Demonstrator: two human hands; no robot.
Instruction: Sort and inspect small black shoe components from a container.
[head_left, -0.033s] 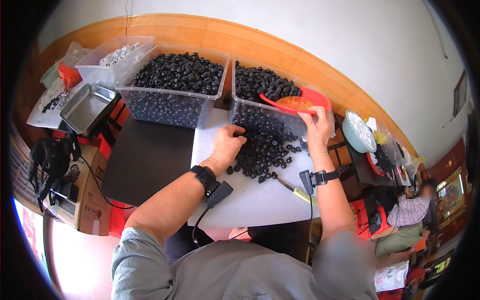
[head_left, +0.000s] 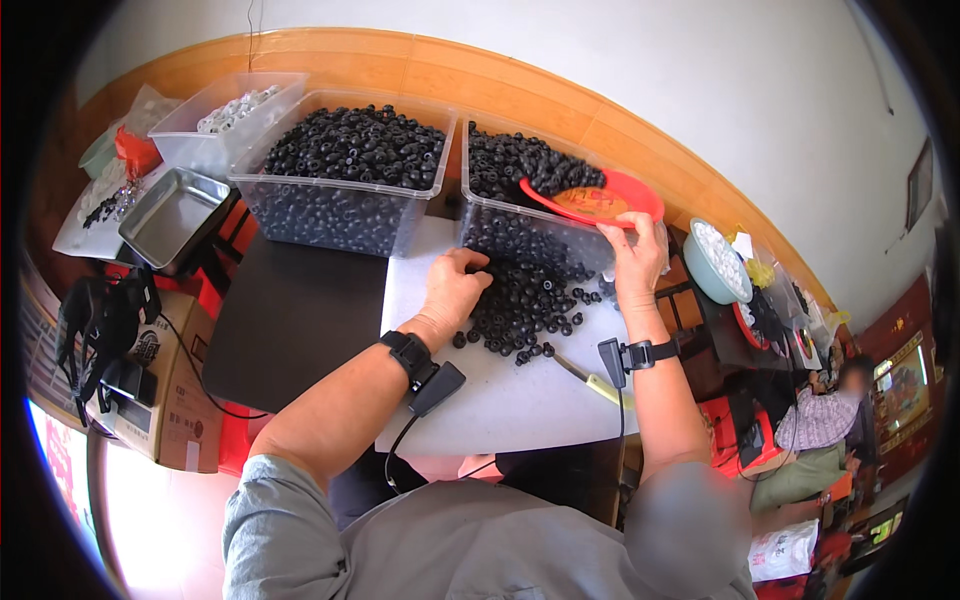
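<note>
Plate (head_left: 618, 196) apparently scooping parts (head_left: 562, 174).

Fingers of right hand (head_left: 636, 250) clamp it; left hand's (head_left: 455, 289) closure unclear; level support seems needed next.

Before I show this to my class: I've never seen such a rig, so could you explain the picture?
There is no machine here, just a person's two bare hands. The picture comes from a wide fisheye camera on their head, looking down, so straight edges bend.

The right hand holds a red dish by its rim, tilted at the right clear tub. The left hand is at a pile of small black pieces on a white work surface; whether it pinches one is hidden. A pale-handled tool lies nearby. Both the right and left clear tub hold similar pieces.
</note>
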